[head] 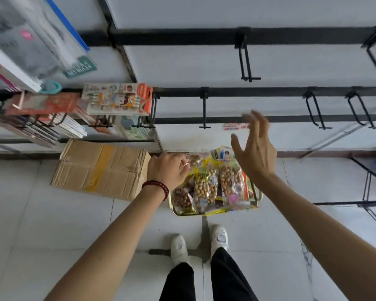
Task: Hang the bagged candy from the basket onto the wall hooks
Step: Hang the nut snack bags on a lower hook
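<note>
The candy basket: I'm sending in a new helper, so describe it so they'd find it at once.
Below the white wall with black rails, look to the pale tiled floor. The pale yellow rectangular basket sits at the wall's foot, right of the taped brown cardboard box. Only it holds clear bags of candy.

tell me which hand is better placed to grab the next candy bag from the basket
Left. The left hand is down at the basket, fingers curled among the bagged candy, though a firm grip is unclear. The right hand is raised and open near the wall, away from the bags.
</note>
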The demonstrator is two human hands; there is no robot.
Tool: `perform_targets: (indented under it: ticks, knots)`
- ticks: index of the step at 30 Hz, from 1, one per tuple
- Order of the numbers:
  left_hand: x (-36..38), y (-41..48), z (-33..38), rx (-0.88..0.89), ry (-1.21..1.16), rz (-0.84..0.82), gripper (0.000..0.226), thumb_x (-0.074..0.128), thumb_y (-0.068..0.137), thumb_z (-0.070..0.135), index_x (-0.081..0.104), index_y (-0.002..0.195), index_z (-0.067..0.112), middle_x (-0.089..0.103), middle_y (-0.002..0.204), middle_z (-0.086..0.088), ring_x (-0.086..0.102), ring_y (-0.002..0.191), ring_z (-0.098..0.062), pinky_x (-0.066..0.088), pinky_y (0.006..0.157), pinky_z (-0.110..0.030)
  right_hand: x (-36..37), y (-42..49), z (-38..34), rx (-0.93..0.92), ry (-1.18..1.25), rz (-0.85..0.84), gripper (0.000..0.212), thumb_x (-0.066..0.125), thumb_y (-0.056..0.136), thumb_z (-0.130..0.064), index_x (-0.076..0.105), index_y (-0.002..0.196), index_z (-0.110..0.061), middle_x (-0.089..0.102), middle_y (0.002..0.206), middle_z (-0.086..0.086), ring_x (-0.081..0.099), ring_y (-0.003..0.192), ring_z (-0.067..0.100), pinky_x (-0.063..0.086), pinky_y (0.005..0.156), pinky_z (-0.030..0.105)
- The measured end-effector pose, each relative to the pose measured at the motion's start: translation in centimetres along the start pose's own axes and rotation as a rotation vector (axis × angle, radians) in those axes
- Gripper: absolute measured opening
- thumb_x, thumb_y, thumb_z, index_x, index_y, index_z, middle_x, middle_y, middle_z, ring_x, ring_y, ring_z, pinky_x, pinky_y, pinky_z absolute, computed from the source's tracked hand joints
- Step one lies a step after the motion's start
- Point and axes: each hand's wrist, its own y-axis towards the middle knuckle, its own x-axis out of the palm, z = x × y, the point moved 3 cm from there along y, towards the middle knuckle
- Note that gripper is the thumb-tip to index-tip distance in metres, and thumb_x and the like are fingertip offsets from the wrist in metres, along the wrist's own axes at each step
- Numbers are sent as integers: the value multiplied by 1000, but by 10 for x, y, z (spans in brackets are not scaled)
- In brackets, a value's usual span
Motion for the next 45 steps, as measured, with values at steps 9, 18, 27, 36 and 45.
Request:
perform_targets:
  ticks: [9,18,27,36,45]
  knots:
    - [48,-8,-15,-79,67,-20,23,49,89,42,58,97,23,63,94,4,57,92,-21,34,69,-33,56,-57,43,0,-182,-411,31,48,92,-41,58,115,-22,56,123,4,55,109,26,49,87,42]
    - [121,-34,-40,-175,53,-89,27,52,88,38,55,107,20,64,100,0,56,94,-22,40,71,-34,111,-81,63,-6,-157,-515,35,56,89,-42,61,114,-17,54,126,5,51,117,25,48,83,38]
    - [203,-74,-45,-321,-37,-223,47,54,87,41,44,129,21,56,126,-1,51,113,-25,42,84,-39,163,-144,112,136,-199,-653,59,66,79,-52,51,124,-17,44,133,7,45,120,30,47,87,45]
    - [266,-87,-13,-283,-50,-347,53,54,87,45,39,133,23,52,129,1,49,116,-22,40,86,-38,172,-200,170,300,-439,-796,70,74,76,-37,38,134,-20,34,142,11,38,127,34,34,102,47]
    - [309,-65,12,-203,-132,-336,49,60,83,39,44,123,16,53,123,-6,56,101,-27,50,78,-44,182,-200,195,274,-403,-780,49,66,85,-31,47,129,-20,43,137,9,42,123,31,35,97,45]
